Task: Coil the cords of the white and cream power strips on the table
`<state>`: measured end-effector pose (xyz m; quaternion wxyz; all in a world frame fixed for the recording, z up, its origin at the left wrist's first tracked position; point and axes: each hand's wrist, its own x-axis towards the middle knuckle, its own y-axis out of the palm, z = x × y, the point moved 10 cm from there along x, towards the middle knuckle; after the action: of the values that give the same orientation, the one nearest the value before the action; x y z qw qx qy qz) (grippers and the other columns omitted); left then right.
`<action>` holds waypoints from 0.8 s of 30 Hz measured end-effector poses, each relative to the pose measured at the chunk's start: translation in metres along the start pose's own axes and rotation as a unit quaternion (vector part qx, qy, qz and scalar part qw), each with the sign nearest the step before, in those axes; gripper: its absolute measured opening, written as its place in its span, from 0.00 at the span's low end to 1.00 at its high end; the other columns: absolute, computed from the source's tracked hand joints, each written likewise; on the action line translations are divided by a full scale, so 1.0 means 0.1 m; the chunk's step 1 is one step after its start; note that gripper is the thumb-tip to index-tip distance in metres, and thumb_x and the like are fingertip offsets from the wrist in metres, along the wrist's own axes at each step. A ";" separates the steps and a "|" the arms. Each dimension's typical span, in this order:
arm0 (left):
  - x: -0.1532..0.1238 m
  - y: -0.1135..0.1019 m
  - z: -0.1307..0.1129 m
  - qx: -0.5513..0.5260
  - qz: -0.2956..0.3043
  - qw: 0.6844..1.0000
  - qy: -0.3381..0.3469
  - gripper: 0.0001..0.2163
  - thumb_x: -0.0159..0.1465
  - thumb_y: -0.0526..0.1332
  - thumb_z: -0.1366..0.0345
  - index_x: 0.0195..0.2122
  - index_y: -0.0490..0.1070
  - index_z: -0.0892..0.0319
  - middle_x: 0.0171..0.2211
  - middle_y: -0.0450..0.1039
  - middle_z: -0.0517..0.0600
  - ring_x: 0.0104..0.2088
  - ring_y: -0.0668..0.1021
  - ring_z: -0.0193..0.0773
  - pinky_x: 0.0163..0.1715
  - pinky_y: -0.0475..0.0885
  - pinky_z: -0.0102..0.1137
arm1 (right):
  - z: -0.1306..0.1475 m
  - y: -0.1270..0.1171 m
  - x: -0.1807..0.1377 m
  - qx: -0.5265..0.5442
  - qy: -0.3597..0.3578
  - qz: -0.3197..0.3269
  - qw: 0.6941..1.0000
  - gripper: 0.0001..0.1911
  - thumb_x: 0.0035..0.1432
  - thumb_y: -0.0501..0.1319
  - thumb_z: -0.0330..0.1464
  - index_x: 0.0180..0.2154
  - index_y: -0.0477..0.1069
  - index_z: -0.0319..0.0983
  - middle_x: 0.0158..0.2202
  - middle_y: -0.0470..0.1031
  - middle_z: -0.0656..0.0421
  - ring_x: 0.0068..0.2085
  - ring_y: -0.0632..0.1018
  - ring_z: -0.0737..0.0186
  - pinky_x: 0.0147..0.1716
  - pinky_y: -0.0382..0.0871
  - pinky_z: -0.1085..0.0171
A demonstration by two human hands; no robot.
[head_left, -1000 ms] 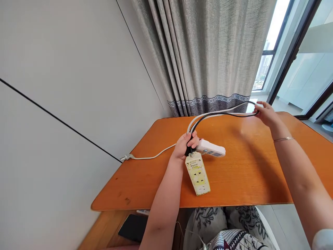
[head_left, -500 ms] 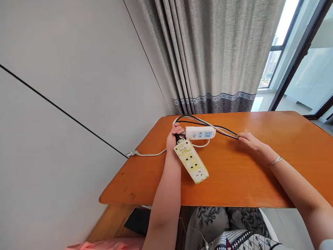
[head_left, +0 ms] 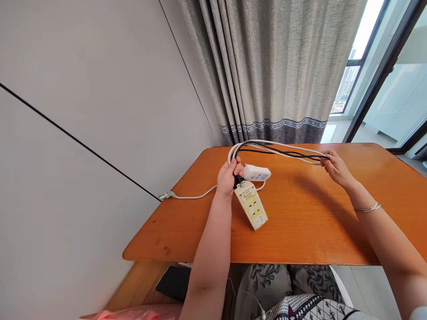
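Observation:
My left hand [head_left: 230, 177] is closed around a bundle of black and white cables near two power strips. A yellowed power strip [head_left: 251, 205] hangs tilted below it, its sockets facing me. Just to the right of my fingers is a white power strip [head_left: 257, 173], partly behind the hand. The cables [head_left: 283, 153] stretch in loops to my right hand [head_left: 335, 168], which pinches their far end above the table. From under my left hand a white cord runs left to a plug [head_left: 167, 195] near the wall.
The orange wooden table [head_left: 300, 222] meets a pale wall [head_left: 83, 178] on the left. Grey curtains [head_left: 276, 80] hang behind it, with a window [head_left: 350, 80] at the right. A dark flat object [head_left: 173, 283] lies below the table's front edge.
My right hand has moved right and up, lifting the cable loops off the table. My left hand has shifted slightly right, and the yellowed power strip hangs at a steeper tilt.

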<state>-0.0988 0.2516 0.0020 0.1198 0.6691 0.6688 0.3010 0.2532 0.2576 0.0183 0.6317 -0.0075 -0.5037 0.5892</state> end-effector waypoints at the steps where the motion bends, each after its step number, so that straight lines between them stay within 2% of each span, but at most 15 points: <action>1: 0.01 0.03 0.00 0.014 -0.005 1.000 0.004 0.10 0.66 0.63 0.63 0.29 0.70 0.60 0.14 0.54 0.37 0.17 0.64 0.26 0.37 0.74 0.26 | 0.05 0.03 0.01 -0.018 0.006 0.033 0.999 0.17 0.66 0.49 0.38 0.26 0.65 0.41 0.34 0.68 0.53 0.37 0.73 0.56 0.37 0.68 0.58; 4: 0.04 0.17 -0.01 0.055 -0.019 0.998 0.019 0.10 0.66 0.65 0.62 0.29 0.71 0.60 0.14 0.56 0.38 0.18 0.66 0.27 0.34 0.72 0.25 | 0.31 0.18 0.00 -0.158 0.013 0.137 0.978 0.16 0.67 0.50 0.36 0.29 0.68 0.40 0.37 0.72 0.52 0.33 0.74 0.58 0.32 0.65 0.60; 7: 0.10 0.37 -0.03 0.088 -0.006 0.995 0.036 0.09 0.65 0.65 0.63 0.30 0.72 0.61 0.15 0.58 0.39 0.18 0.66 0.27 0.27 0.67 0.23 | 0.74 0.33 -0.04 -0.308 -0.010 0.198 0.931 0.17 0.69 0.51 0.36 0.30 0.71 0.37 0.37 0.73 0.50 0.28 0.74 0.61 0.24 0.58 0.62; 9: 0.14 0.52 -0.04 0.108 0.020 0.993 0.045 0.08 0.64 0.66 0.62 0.31 0.73 0.61 0.15 0.59 0.40 0.19 0.65 0.27 0.23 0.64 0.22 | 1.10 0.46 -0.07 -0.347 -0.043 0.224 0.910 0.17 0.69 0.53 0.36 0.31 0.73 0.36 0.35 0.74 0.50 0.25 0.73 0.63 0.21 0.53 0.62; 11: 0.17 0.67 -0.04 0.138 0.060 0.988 0.047 0.10 0.63 0.67 0.60 0.32 0.74 0.61 0.15 0.59 0.40 0.19 0.65 0.28 0.22 0.63 0.23 | 1.43 0.59 -0.10 -0.344 -0.079 0.247 0.902 0.19 0.70 0.53 0.38 0.30 0.74 0.36 0.32 0.74 0.51 0.23 0.72 0.64 0.21 0.49 0.61; 14: 0.18 0.89 0.00 0.190 0.148 0.970 0.033 0.17 0.60 0.67 0.50 0.32 0.74 0.61 0.15 0.59 0.41 0.19 0.66 0.29 0.21 0.62 0.24 | 1.84 0.73 -0.12 -0.270 -0.134 0.286 0.910 0.21 0.69 0.55 0.40 0.28 0.73 0.36 0.28 0.75 0.52 0.22 0.70 0.65 0.22 0.50 0.62; 17: 0.11 1.05 0.10 0.227 0.238 0.944 -0.012 0.26 0.57 0.64 0.39 0.34 0.75 0.62 0.16 0.58 0.41 0.18 0.65 0.30 0.21 0.63 0.26 | 2.07 0.79 -0.09 -0.105 -0.164 0.353 0.915 0.23 0.70 0.54 0.41 0.25 0.69 0.37 0.23 0.72 0.57 0.21 0.67 0.67 0.24 0.54 0.64; 20: -0.02 1.16 0.26 0.255 0.315 0.912 -0.057 0.34 0.54 0.57 0.31 0.36 0.75 0.62 0.16 0.60 0.42 0.19 0.66 0.31 0.21 0.64 0.27 | 2.21 0.75 -0.02 0.132 -0.180 0.420 0.879 0.27 0.71 0.50 0.45 0.23 0.65 0.39 0.21 0.68 0.61 0.22 0.66 0.69 0.26 0.59 0.66; 22: -0.09 1.20 0.35 0.262 0.344 0.899 -0.071 0.38 0.51 0.53 0.26 0.33 0.74 0.61 0.18 0.64 0.45 0.21 0.68 0.33 0.22 0.64 0.28 | 2.18 0.67 0.13 0.269 -0.158 0.406 0.859 0.29 0.70 0.49 0.50 0.21 0.62 0.39 0.19 0.63 0.63 0.22 0.64 0.70 0.24 0.58 0.67; 24: -0.12 1.21 0.41 0.250 0.352 0.898 -0.083 0.41 0.45 0.48 0.21 0.27 0.71 0.60 0.19 0.65 0.47 0.21 0.67 0.34 0.21 0.63 0.29 | 2.02 0.63 0.31 0.369 -0.096 0.351 0.855 0.31 0.67 0.50 0.53 0.20 0.58 0.40 0.19 0.59 0.64 0.20 0.59 0.72 0.20 0.53 0.68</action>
<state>0.0247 0.2400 0.0353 -0.1103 0.8914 0.4305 0.0895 0.0698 0.1820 0.0988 0.2877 0.1065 -0.2717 0.9122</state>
